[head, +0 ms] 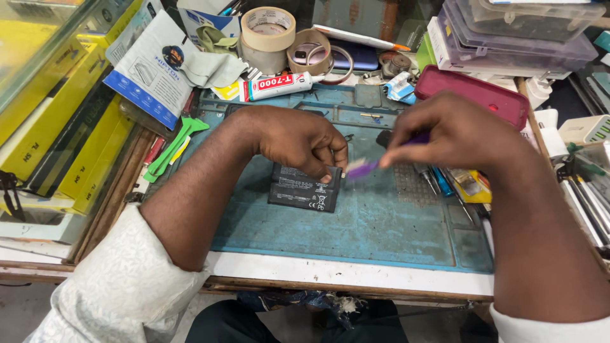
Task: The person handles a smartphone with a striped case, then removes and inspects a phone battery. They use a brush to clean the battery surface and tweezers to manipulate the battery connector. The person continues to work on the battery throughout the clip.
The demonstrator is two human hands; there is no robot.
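I judge this a phone repair workshop: a blue repair mat [381,228] covers the table [356,276], with tape rolls [268,28], a glue tube [276,86] and parts trays [508,44] crowding its far edge.

A black battery [304,188] lies on a worn blue mat [381,222]. A purple tool [365,167] and dark-red case [480,94] sit near yellow boxes [82,146].

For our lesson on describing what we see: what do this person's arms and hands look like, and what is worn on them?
Both hands, the left hand and the right hand, are bare: no gloves, and no rings or watch in view. Both forearms are uncovered. The white sleeves, faintly patterned, are pushed up towards the elbows.
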